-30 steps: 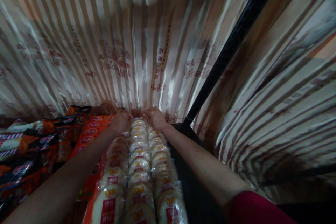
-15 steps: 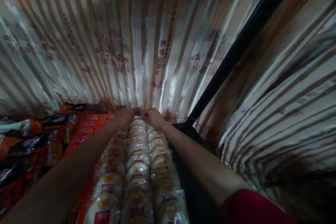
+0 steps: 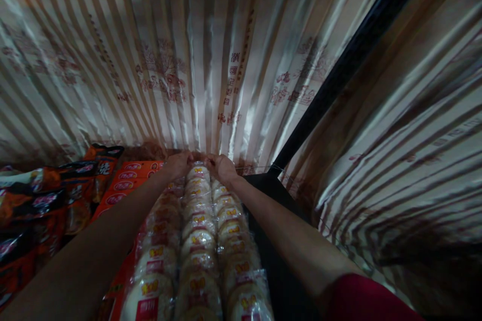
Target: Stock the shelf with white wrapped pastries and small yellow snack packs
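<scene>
Rows of round white rice crackers in clear packets (image 3: 199, 238) with red and yellow print run away from me, the packets overlapping. At the far end of the middle row, my left hand (image 3: 179, 164) is closed at the left edge of the last packet (image 3: 198, 170). My right hand (image 3: 222, 167) pinches at the right edge of that same packet, above the far end of the right row (image 3: 230, 215). The fingertips are small and dim, and partly hidden. Another row of packets (image 3: 158, 256) lies under my left forearm.
Orange-red printed boxes (image 3: 126, 180) lie left of the packets, then black and orange snack bags (image 3: 79, 175). A dark shelf surface (image 3: 280, 220) is on the right, with a black post (image 3: 320, 95) slanting up. A pleated, shiny printed curtain (image 3: 211, 60) hangs close behind my hands.
My hands stay at the far end of the middle row and have shifted very slightly. The view has tilted a little; the packets lie almost as before.
</scene>
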`<state>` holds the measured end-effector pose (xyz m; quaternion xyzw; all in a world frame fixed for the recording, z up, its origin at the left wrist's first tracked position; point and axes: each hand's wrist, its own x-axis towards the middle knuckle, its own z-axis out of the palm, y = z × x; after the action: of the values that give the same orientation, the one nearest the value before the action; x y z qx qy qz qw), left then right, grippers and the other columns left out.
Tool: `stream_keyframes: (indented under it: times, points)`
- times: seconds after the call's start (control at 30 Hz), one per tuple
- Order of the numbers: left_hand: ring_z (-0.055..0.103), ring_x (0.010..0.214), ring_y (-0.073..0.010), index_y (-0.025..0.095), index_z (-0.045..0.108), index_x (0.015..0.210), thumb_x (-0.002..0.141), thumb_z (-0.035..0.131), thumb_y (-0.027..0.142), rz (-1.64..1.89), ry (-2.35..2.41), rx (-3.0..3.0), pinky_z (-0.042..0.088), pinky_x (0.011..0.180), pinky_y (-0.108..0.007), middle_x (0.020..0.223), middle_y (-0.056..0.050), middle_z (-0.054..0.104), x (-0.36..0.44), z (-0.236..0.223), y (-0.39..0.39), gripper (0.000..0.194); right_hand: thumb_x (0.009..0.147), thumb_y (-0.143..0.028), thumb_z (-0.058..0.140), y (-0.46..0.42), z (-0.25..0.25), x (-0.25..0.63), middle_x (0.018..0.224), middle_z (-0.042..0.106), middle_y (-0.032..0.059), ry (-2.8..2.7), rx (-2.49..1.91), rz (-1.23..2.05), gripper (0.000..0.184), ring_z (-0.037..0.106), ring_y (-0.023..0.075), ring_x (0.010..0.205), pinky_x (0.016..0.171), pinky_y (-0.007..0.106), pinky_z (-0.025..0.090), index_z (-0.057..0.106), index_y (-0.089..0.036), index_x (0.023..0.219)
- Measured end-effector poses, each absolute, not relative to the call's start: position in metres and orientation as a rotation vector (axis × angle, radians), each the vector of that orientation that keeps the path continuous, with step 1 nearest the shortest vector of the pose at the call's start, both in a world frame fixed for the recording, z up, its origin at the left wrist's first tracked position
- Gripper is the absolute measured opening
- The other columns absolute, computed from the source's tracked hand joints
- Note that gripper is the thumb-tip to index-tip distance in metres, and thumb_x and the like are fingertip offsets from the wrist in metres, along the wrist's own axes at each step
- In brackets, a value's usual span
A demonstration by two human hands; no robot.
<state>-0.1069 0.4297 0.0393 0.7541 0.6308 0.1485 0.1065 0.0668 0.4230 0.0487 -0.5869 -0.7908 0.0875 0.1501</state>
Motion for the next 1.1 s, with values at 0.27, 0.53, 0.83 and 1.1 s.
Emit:
stream_keyframes:
  times: [0.27,0.53,0.83,1.1]
  points:
    - [0.059,0.076,-0.0116,0.019,0.065,0.08,0.075,0.047,0.017,0.473,1.67,2.273,0.044,0.071,-0.021,0.083,-0.001,0.067,-0.112,0.035,0.429,0.019,0.085,-0.031,0.044,0.421,0.048,0.064,0.084,0.068,0.0022,-2.267,-1.679,0.195,0.022,0.06,0.0146,0.079,0.065,0.021,0.038,0.065,-0.026,0.091]
    - [0.052,0.098,-0.0173,0.021,0.069,0.078,0.071,0.052,0.014,0.457,1.632,2.624,0.038,0.092,-0.032,0.09,-0.004,0.066,-0.112,0.044,0.42,0.019,0.084,-0.03,0.046,0.42,0.048,0.064,0.083,0.068,0.0014,-2.263,-1.686,0.254,0.02,0.059,0.0131,0.074,0.065,0.021,0.039,0.066,-0.025,0.088]
    - [0.05,0.091,-0.019,0.016,0.065,0.07,0.074,0.051,0.017,0.28,1.473,2.838,0.038,0.085,-0.034,0.086,-0.008,0.063,-0.108,0.06,0.402,0.014,0.083,-0.026,0.05,0.418,0.051,0.064,0.086,0.069,0.001,-2.292,-1.583,0.279,0.02,0.057,0.0143,0.08,0.072,0.022,0.04,0.067,-0.024,0.094]
    - [0.051,0.093,-0.023,0.015,0.063,0.082,0.079,0.046,0.017,0.169,1.626,2.808,0.037,0.083,-0.037,0.093,-0.011,0.064,-0.102,0.059,0.393,0.018,0.086,-0.024,0.048,0.412,0.052,0.072,0.096,0.066,0.0054,-2.377,-1.298,0.067,0.022,0.052,0.0165,0.093,0.09,0.027,0.034,0.068,-0.018,0.093]
